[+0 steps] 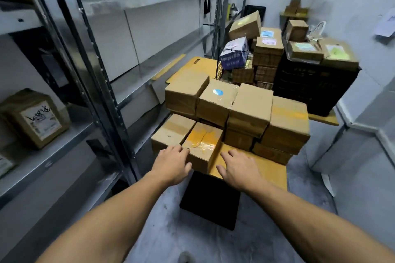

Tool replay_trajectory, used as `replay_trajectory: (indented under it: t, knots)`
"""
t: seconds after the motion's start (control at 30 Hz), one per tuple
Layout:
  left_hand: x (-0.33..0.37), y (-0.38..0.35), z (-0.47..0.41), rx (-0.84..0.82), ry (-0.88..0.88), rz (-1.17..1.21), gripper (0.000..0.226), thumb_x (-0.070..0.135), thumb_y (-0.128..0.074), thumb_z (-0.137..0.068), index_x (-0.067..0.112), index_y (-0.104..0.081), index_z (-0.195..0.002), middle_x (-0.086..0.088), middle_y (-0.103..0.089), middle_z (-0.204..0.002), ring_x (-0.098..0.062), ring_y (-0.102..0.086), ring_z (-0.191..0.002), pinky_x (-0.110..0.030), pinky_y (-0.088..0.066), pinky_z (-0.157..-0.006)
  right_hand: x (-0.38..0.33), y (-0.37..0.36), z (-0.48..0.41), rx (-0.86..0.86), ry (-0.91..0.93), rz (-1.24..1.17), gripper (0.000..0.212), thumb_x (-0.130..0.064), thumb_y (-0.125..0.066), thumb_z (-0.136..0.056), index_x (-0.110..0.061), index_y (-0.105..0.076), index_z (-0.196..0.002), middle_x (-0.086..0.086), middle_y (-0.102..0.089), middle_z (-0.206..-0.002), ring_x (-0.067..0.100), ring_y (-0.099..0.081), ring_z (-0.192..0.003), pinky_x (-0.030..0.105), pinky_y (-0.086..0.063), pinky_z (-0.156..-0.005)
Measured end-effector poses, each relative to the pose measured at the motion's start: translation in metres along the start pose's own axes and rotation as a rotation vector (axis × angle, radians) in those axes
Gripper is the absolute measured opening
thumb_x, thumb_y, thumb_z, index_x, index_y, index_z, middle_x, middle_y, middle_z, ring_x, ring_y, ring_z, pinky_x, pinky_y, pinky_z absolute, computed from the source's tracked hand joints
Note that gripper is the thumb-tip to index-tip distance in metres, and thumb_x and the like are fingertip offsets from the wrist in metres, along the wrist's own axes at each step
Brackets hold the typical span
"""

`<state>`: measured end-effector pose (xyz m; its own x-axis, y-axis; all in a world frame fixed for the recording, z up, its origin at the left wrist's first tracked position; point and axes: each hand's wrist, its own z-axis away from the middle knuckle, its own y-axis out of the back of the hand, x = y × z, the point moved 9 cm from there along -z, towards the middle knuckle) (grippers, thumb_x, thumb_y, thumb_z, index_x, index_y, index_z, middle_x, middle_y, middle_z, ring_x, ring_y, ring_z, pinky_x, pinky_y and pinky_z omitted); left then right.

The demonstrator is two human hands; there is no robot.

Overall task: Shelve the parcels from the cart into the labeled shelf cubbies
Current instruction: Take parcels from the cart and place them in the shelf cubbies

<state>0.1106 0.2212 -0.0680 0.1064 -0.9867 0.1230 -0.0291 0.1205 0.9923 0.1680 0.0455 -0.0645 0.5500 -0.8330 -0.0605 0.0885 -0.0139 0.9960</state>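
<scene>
Several brown cardboard parcels are stacked on a cart topped with a yellow cardboard sheet [267, 174]. The nearest parcel [203, 145] is small, with yellow tape across its top, and sits at the cart's front left corner. My left hand [171, 164] touches its left front edge with fingers spread. My right hand [239, 168] hovers over the yellow sheet just right of that parcel, fingers straight, holding nothing. A parcel with a blue round sticker [217, 102] lies in the upper layer behind.
A metal shelf rack [102, 96] runs along the left; one labelled parcel [36, 117] stands on a near shelf. Further back stand a wire basket [233, 66] and a black crate [314, 89] piled with more parcels. A black panel [210, 200] hangs under the cart's front.
</scene>
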Motion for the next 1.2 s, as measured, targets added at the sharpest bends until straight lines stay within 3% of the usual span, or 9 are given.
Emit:
replay_trajectory:
  t: [0.2,0.37,0.5,0.8,0.93,1.03,1.13,1.2]
  knots:
    - [-0.035,-0.023,-0.074,-0.034,0.017,0.034,0.042,0.048,-0.039,-0.093,0.028,-0.047,-0.129,0.003,-0.052,-0.127,-0.020,-0.047,-0.115,-0.038,-0.038,-0.098,-0.012,-0.033,-0.093,-0.112,0.005,-0.074,0.050,-0.057,-0.041,-0.097,-0.027,-0.047,-0.136,0.005,-0.048,-0.139,0.029,-0.047,-0.127,0.047,-0.046,-0.100]
    - [-0.046,-0.044,-0.090,-0.068,0.033,0.050,0.040,0.046,-0.040,-0.093,0.028,-0.046,-0.129,0.005,-0.049,-0.128,-0.020,-0.043,-0.116,-0.037,-0.034,-0.101,-0.017,-0.070,-0.122,-0.152,0.023,-0.190,0.053,-0.059,-0.042,-0.096,-0.033,-0.038,-0.142,0.001,-0.028,-0.156,0.027,-0.021,-0.145,0.050,-0.040,-0.108]
    - [-0.044,-0.052,-0.092,-0.046,0.047,0.068,0.037,0.046,-0.041,-0.092,0.029,-0.049,-0.124,0.007,-0.050,-0.125,-0.019,-0.044,-0.117,-0.035,-0.031,-0.101,-0.018,-0.091,-0.122,-0.175,0.060,-0.199,0.060,-0.064,-0.037,-0.096,-0.037,-0.028,-0.149,-0.004,-0.016,-0.164,0.023,-0.005,-0.152,0.050,-0.030,-0.114]
    - [-0.021,-0.068,-0.068,-0.010,0.178,0.250,0.048,0.045,-0.045,-0.094,0.025,-0.046,-0.138,0.006,-0.046,-0.137,-0.018,-0.039,-0.125,-0.036,-0.033,-0.108,0.008,-0.087,-0.088,-0.144,0.224,-0.138,0.057,-0.063,-0.037,-0.095,-0.038,-0.033,-0.147,-0.004,-0.022,-0.161,0.023,-0.008,-0.151,0.045,-0.034,-0.110]
    - [-0.002,-0.093,-0.059,-0.102,0.221,0.297,0.052,0.050,-0.043,-0.094,0.030,-0.038,-0.142,0.007,-0.041,-0.141,-0.019,-0.038,-0.126,-0.038,-0.035,-0.106,0.034,-0.088,-0.070,-0.136,0.184,-0.247,0.058,-0.063,-0.044,-0.095,-0.044,-0.032,-0.149,-0.002,0.000,-0.166,0.023,0.007,-0.153,0.046,-0.031,-0.114]
    - [0.008,-0.106,-0.055,-0.139,0.311,0.420,0.055,0.047,-0.045,-0.096,0.032,-0.030,-0.146,0.007,-0.039,-0.145,-0.019,-0.040,-0.128,-0.035,-0.035,-0.106,0.054,-0.094,-0.066,-0.160,0.045,-0.425,0.060,-0.060,-0.051,-0.094,-0.045,-0.033,-0.150,0.003,-0.001,-0.164,0.029,-0.006,-0.150,0.044,-0.031,-0.115]
    - [0.017,-0.112,-0.051,-0.122,0.401,0.583,0.057,0.040,-0.049,-0.097,0.031,-0.028,-0.149,0.007,-0.039,-0.150,-0.016,-0.039,-0.134,-0.032,-0.032,-0.109,0.063,-0.107,-0.064,-0.292,-0.119,-0.704,0.063,-0.052,-0.056,-0.096,-0.044,-0.028,-0.152,0.011,-0.030,-0.155,0.030,-0.036,-0.140,0.033,-0.032,-0.111]
    - [0.023,-0.108,-0.046,-0.068,0.430,0.621,0.057,0.040,-0.052,-0.095,0.033,-0.031,-0.148,0.010,-0.040,-0.149,-0.009,-0.041,-0.130,-0.023,-0.032,-0.104,0.065,-0.107,-0.063,-0.296,-0.148,-0.829,0.062,-0.048,-0.056,-0.097,-0.041,-0.030,-0.152,0.011,-0.042,-0.147,0.028,-0.044,-0.134,0.027,-0.034,-0.104]
